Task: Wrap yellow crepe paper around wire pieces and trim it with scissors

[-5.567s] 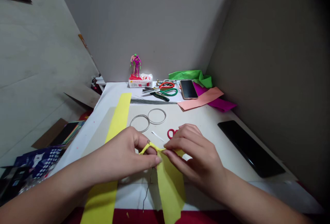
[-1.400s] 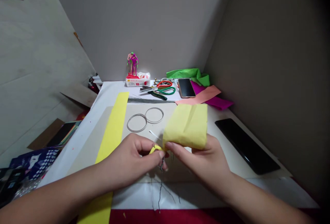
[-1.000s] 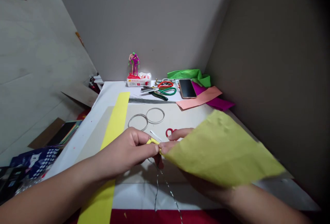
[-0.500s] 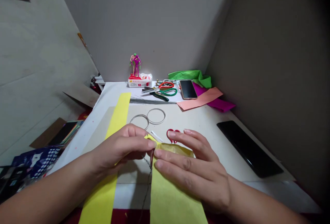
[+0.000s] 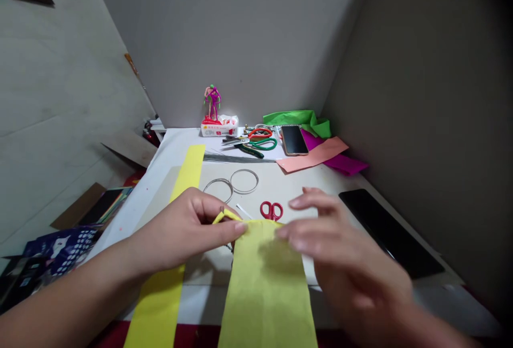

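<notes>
The right hand (image 5: 344,262) has let go and lifts away, its fingers (image 5: 308,219) now just above the yellow paper strip (image 5: 264,289), which lies flat, and the red scissors (image 5: 271,210) show whole beyond them.

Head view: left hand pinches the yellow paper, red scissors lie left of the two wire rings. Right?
Not quite: the red scissors lie to the right of the two wire rings, not the left, as the head view shows. The left hand does pinch the yellow paper.
</notes>
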Demonstrator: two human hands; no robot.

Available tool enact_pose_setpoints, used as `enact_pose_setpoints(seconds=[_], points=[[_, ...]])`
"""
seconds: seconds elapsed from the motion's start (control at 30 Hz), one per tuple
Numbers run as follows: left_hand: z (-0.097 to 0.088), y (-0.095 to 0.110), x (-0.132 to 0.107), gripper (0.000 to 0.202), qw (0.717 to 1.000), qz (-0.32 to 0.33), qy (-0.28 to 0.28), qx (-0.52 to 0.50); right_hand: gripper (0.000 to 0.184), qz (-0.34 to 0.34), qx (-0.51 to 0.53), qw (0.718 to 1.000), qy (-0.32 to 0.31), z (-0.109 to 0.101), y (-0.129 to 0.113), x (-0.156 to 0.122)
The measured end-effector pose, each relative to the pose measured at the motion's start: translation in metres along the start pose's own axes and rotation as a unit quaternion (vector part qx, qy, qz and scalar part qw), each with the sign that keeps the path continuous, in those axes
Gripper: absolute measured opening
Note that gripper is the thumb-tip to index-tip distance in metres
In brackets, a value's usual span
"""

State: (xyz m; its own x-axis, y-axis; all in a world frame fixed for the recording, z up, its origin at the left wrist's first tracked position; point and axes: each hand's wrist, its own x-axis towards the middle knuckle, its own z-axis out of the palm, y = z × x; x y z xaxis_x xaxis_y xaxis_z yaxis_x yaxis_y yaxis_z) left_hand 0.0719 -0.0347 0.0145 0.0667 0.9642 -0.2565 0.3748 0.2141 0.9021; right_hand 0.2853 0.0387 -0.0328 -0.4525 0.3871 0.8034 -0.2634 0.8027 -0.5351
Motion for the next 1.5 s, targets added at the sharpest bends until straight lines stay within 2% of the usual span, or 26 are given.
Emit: enact_pose_setpoints(seconds=[0.03,0.07,0.13,0.2,0.3,0.4,0.67,0.77,0.83,0.9,0.93,1.0,1.03,1.07,1.13,1.17,1.2,1.23,1.4,1.5], points=[[0.001,0.000,0.000,0.033,1.000,-0.002,0.001,0.020,0.047,0.038,0.029,0.997,0.063,0.000,0.004,0.002],[0.002,0.000,-0.001,0.035,0.999,-0.004,0.002,0.038,0.041,0.088,0.038,0.993,0.075,0.002,0.007,0.005],[0.004,0.000,-0.002,0.036,0.998,0.000,0.000,0.062,0.024,0.183,0.045,0.982,0.017,0.005,0.011,0.012],[0.006,-0.001,-0.003,0.036,0.997,0.011,0.001,0.072,0.012,0.224,0.049,0.972,-0.042,0.008,0.012,0.018],[0.006,-0.001,-0.002,0.035,0.996,0.036,0.004,0.080,0.003,0.194,0.030,0.977,-0.078,0.012,0.011,0.021],[0.006,0.001,-0.001,0.032,0.995,0.051,0.009,0.088,0.005,0.139,-0.009,0.986,-0.096,0.013,0.010,0.019],[0.009,0.003,-0.003,0.025,0.986,0.017,0.063,0.152,0.010,0.057,-0.142,0.983,-0.102,0.013,0.015,0.015],[0.007,0.003,-0.005,0.027,0.980,0.027,0.088,0.173,0.015,0.032,-0.189,0.979,-0.069,0.010,0.014,0.013],[0.006,0.002,-0.007,0.028,0.974,0.046,0.116,0.189,0.029,0.001,-0.213,0.977,-0.004,0.007,0.009,0.011],[0.006,0.002,-0.008,0.027,0.965,0.065,0.146,0.206,0.037,-0.021,-0.182,0.983,0.029,0.006,0.003,0.010],[0.007,0.002,-0.008,0.027,0.960,0.074,0.162,0.216,0.035,-0.013,-0.137,0.990,0.021,0.007,0.000,0.010],[0.009,0.003,-0.009,0.029,0.948,0.098,0.191,0.234,0.023,0.083,0.001,0.995,-0.050,0.012,-0.004,0.010],[0.011,0.003,-0.010,0.030,0.941,0.114,0.203,0.245,0.015,0.172,0.074,0.979,-0.083,0.016,-0.005,0.010],[0.012,0.003,-0.010,0.030,0.934,0.132,0.213,0.255,0.009,0.270,0.151,0.945,-0.103,0.020,-0.004,0.010],[0.014,0.003,-0.010,0.027,0.921,0.168,0.222,0.273,0.015,0.427,0.297,0.848,-0.105,0.026,0.000,0.010],[0.015,0.003,-0.010,0.025,0.916,0.185,0.220,0.279,0.021,0.468,0.358,0.802,-0.092,0.029,0.003,0.009],[0.015,0.002,-0.010,0.023,0.912,0.202,0.215,0.283,0.025,0.487,0.407,0.769,-0.076,0.030,0.005,0.009],[0.016,0.001,-0.010,0.021,0.909,0.218,0.211,0.285,0.027,0.491,0.442,0.748,-0.063,0.031,0.007,0.009],[0.020,-0.003,-0.009,0.017,0.884,0.298,0.201,0.298,0.038,0.517,0.495,0.696,-0.055,0.028,0.010,0.011],[0.021,-0.004,-0.008,0.016,0.874,0.329,0.192,0.303,0.035,0.550,0.480,0.681,-0.049,0.027,0.009,0.014]])
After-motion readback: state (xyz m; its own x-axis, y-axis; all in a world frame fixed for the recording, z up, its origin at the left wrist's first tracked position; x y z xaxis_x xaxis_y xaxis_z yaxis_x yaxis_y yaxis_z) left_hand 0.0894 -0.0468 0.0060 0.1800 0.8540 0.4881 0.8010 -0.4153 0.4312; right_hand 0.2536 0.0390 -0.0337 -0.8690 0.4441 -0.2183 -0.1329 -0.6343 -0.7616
